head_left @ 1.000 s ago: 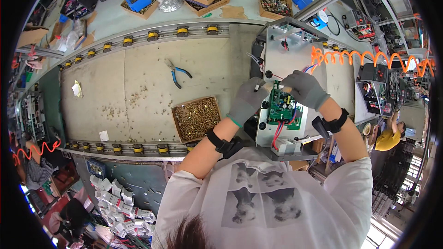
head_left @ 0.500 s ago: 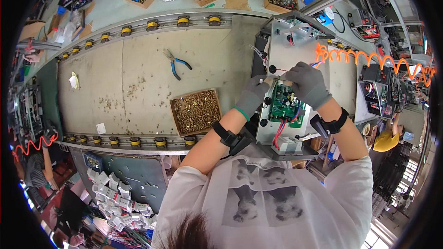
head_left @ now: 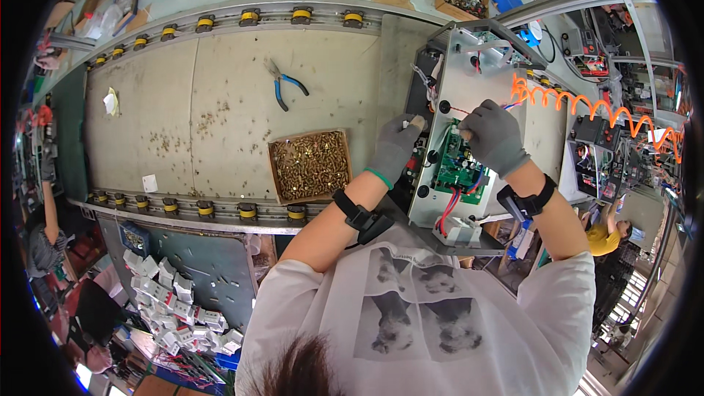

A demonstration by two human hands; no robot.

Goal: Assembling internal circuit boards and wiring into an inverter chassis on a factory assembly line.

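On the roller-edged counter, right of a parts box, a metal chassis with a green circuit board is overhung by the curled left hand and right hand, their grips indiscernible, while a yellow-clad person is seen at far right.

Chassis plate: smooth metal, soft sheen. Over it: right glove, matt cloth. Left of it: box, plain cardboard.

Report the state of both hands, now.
Left hand: curled beside the metal panel; whether it holds anything cannot be told.
Right hand: curled at the green circuit board; its grip is hidden.
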